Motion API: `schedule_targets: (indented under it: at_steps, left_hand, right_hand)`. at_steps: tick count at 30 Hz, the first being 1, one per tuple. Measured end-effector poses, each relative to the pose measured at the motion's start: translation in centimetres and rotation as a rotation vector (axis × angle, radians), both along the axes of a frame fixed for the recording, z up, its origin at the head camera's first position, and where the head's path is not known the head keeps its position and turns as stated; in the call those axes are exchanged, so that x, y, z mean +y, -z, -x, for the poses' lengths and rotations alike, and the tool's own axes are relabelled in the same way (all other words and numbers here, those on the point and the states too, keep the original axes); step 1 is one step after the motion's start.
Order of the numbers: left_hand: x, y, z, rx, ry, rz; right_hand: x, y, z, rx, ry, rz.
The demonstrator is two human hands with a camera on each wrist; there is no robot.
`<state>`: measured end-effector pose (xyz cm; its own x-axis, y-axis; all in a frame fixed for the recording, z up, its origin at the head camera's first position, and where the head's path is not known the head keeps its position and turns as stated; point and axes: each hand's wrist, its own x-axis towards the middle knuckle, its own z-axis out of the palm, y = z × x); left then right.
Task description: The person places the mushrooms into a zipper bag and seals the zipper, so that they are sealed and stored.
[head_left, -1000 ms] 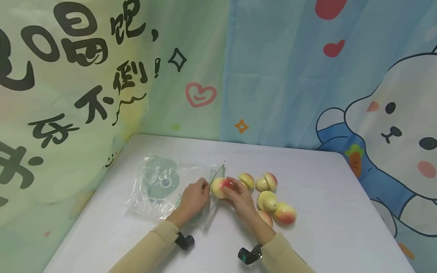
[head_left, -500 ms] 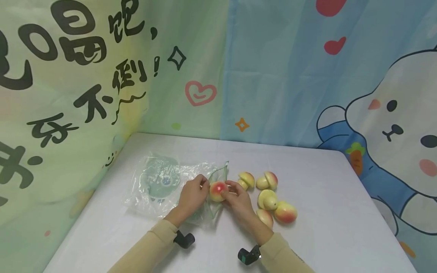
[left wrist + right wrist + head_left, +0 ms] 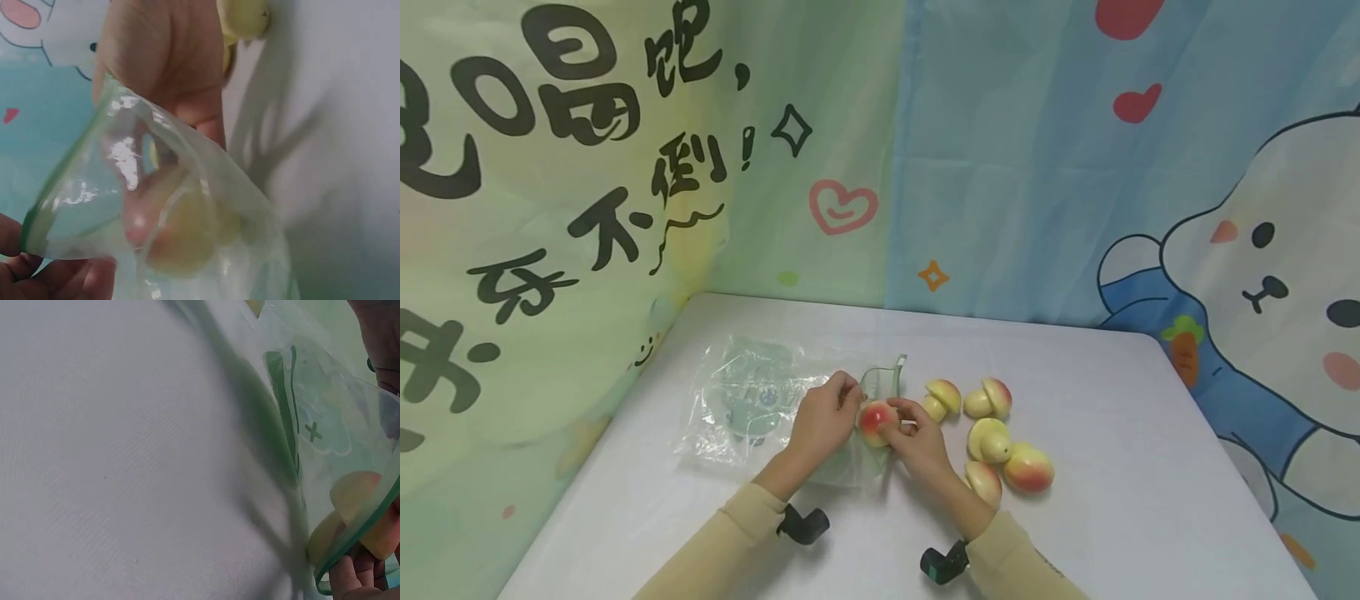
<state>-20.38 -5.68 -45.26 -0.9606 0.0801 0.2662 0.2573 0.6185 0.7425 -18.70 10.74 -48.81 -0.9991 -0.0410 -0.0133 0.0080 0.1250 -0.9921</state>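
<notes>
My left hand (image 3: 826, 421) pinches the edge of a clear plastic bag (image 3: 871, 385) with a green rim; its fingertips show at lower left in the left wrist view. In my right hand (image 3: 921, 442) is a toy mushroom (image 3: 876, 421), yellow with a red-flushed cap, held at the bag's mouth. The left wrist view shows the mushroom (image 3: 181, 250) and the right fingertips through the clear film. In the right wrist view the right fingers (image 3: 359, 575) curl under the mushroom (image 3: 353, 494) behind the bag's green rim.
Several more toy mushrooms lie right of my hands, among them a tilted one (image 3: 942, 400) and a red-capped one (image 3: 1028, 468). A crinkled clear plastic package (image 3: 700, 425) with a pale green shape lies to the left on the white table (image 3: 1112, 517). Printed cloth (image 3: 1000, 167) hangs behind.
The mushroom has turned so its red cap faces up and has shifted slightly left and down against the bag. My left hand has risen a little with the bag's edge.
</notes>
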Motion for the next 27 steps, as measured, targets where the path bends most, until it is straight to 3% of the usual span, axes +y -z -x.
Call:
schedule_targets:
  at_steps: [6, 12, 18, 27]
  left_hand:
    - [0.1, 0.1, -0.2, -0.031, 0.051, -0.011]
    - [-0.2, 0.4, -0.2, -0.048, 0.08, -0.047]
    - [-0.6, 0.7, 0.0, -0.106, 0.12, -0.126]
    - [-1.2, 0.9, 0.3, -0.13, 0.127, -0.147]
  right_hand:
    - [-0.4, 1.2, 0.7, 0.062, -0.021, -0.05]
    - [-0.8, 1.8, 1.2, 0.165, -0.055, -0.218]
    - [-0.6, 2.6, 2.1, 0.187, -0.067, -0.361]
    - [-1.1, 2.8, 2.8, 0.211, -0.071, -0.431]
